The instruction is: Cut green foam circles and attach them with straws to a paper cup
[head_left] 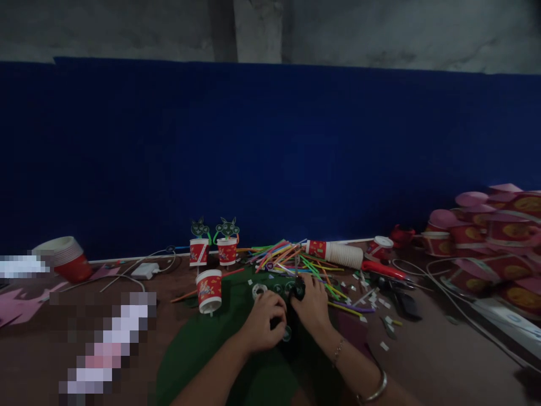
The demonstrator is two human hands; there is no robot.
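Bare hands at work, close together but apart, over a green sheet [190, 355], which prob. marks out the work spot. L hand [265, 322], fingers curled, arches by a small disc [287, 334]; can't tell whether it's gripping anything, maybe just steadying. R hand [311, 304] is closed on a black tool [299, 288], likely scissors, tip pointing away from the wearer, prob. for a safe angle. Tape roll [259, 291] sits just past L fingers, handy for a quick grab; a red cup [209, 290] is off to the L, clear of the elbows. Beyond, loose straws [281, 255] fan out w/in reach, nr a cup stack [336, 254] on its side, prob. so singles slide off easily. Two cups topped w/ green figures [227, 227] stand nr the blue wall [270, 146], prob. out of the way.
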